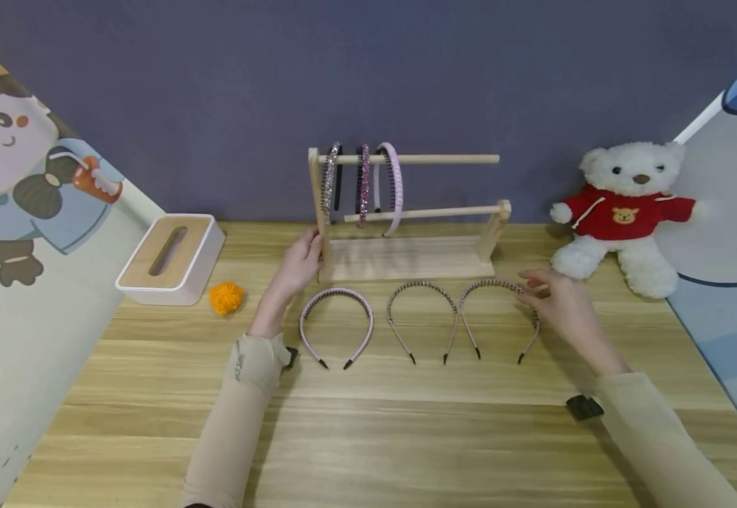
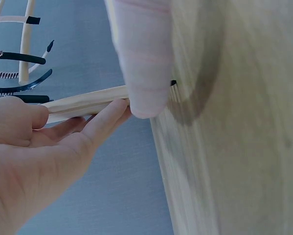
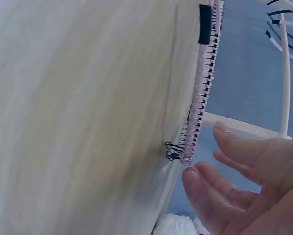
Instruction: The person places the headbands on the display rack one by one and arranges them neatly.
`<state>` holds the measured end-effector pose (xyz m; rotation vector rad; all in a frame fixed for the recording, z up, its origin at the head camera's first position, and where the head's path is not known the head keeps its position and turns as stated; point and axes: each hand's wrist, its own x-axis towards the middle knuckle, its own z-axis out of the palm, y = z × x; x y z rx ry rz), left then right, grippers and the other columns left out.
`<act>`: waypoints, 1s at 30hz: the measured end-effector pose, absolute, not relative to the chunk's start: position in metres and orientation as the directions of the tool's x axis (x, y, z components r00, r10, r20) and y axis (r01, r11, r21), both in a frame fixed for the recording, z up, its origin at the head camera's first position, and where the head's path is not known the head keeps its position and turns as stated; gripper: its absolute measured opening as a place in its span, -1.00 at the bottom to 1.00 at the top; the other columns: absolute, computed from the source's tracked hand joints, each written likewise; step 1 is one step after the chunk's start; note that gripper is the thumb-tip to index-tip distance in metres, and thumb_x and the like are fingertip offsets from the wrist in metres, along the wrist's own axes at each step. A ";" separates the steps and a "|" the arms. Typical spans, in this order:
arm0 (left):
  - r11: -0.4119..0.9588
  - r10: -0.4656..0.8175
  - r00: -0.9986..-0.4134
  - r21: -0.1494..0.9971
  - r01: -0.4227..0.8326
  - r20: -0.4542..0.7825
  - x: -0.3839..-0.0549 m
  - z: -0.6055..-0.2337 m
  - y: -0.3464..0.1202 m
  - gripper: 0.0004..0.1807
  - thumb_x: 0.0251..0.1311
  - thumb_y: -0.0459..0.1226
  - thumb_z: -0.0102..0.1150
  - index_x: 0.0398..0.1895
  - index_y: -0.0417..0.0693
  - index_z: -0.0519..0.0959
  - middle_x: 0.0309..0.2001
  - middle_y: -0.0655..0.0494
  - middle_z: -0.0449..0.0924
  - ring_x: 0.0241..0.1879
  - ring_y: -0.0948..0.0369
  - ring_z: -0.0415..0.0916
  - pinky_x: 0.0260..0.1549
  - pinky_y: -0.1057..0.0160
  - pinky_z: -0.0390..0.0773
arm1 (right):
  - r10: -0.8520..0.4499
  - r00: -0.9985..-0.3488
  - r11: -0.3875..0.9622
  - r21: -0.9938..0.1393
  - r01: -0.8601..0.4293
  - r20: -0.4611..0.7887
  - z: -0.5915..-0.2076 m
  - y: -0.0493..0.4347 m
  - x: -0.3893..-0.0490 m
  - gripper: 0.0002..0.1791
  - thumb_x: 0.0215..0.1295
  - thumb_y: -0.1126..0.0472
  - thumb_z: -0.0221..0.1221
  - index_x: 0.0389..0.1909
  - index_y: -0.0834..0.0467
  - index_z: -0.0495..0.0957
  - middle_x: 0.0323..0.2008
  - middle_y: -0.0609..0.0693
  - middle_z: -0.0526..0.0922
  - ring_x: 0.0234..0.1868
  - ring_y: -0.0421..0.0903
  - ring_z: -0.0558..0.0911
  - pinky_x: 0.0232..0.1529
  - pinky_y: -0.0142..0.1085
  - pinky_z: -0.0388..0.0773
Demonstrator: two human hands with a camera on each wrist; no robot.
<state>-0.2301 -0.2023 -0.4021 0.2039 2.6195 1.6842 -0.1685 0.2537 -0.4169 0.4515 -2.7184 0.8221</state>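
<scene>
My left hand (image 1: 298,264) grips the left upright of a wooden headband stand (image 1: 406,258), thumb and fingers on either side of the post (image 2: 80,104) in the left wrist view. Over the stand's rods hang a silver glitter headband (image 1: 328,185), a pink glitter headband (image 1: 363,183) and a light pink headband (image 1: 396,185). Three more lie before it: a smooth lilac one (image 1: 337,291), a thin beaded one (image 1: 421,283) and another beaded headband (image 1: 491,282) at right. Beside that last one is my right hand (image 1: 562,303), its thumb and fingers apart in the right wrist view.
A white tissue box (image 1: 171,255) with a wooden lid stands at the left, an orange yarn ball (image 1: 226,298) near it. At the back right sits a white teddy bear (image 1: 627,212) in a red sweater. A dark blue wall (image 1: 216,106) rises behind the table.
</scene>
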 end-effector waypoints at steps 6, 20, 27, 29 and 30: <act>0.401 0.130 -0.990 0.910 0.110 0.062 -0.230 -0.402 -0.202 -0.48 0.78 -0.23 -0.31 0.60 -0.35 0.24 0.30 -0.46 0.48 0.34 -0.24 0.50 0.32 -0.08 0.62 | -0.225 -0.928 0.820 -0.456 -0.345 0.297 -0.419 0.259 -0.167 -0.56 0.22 0.42 0.52 0.10 0.43 0.67 -0.24 0.35 0.77 -0.36 0.29 0.79 -0.39 0.19 0.76; 0.400 0.132 -0.990 0.912 0.090 0.040 -0.230 -0.401 -0.201 -0.46 0.78 -0.22 -0.34 0.63 -0.33 0.20 0.39 -0.45 0.42 0.40 -0.23 0.45 0.35 -0.06 0.59 | -0.241 -0.958 0.840 -0.461 -0.287 0.156 -0.422 0.265 -0.171 -0.56 0.26 0.36 0.51 0.09 0.45 0.65 -0.26 0.33 0.77 -0.31 0.28 0.79 -0.27 0.21 0.75; 0.394 0.134 -0.990 0.915 0.085 0.034 -0.230 -0.402 -0.202 -0.46 0.79 -0.21 -0.33 0.63 -0.31 0.21 0.38 -0.44 0.43 0.39 -0.22 0.46 0.35 -0.06 0.60 | -0.236 -0.965 0.850 -0.457 -0.262 0.113 -0.421 0.267 -0.170 -0.60 0.30 0.37 0.46 0.07 0.50 0.64 -0.28 0.33 0.75 -0.29 0.31 0.78 -0.26 0.22 0.74; 0.392 0.138 -0.990 0.916 0.088 0.036 -0.230 -0.402 -0.202 -0.45 0.78 -0.21 -0.34 0.63 -0.33 0.19 0.38 -0.45 0.43 0.39 -0.22 0.45 0.35 -0.06 0.59 | -0.230 -0.968 0.850 -0.463 -0.250 0.101 -0.420 0.267 -0.170 -0.61 0.31 0.38 0.45 0.06 0.51 0.64 -0.28 0.33 0.75 -0.27 0.31 0.77 -0.24 0.23 0.74; 0.389 0.138 -0.990 0.917 0.086 0.035 -0.230 -0.402 -0.202 -0.45 0.79 -0.21 -0.34 0.64 -0.33 0.19 0.38 -0.45 0.42 0.39 -0.22 0.45 0.35 -0.06 0.59 | -0.227 -0.969 0.851 -0.464 -0.247 0.098 -0.420 0.267 -0.170 -0.62 0.31 0.37 0.45 0.05 0.51 0.64 -0.28 0.32 0.75 -0.27 0.32 0.77 -0.24 0.23 0.73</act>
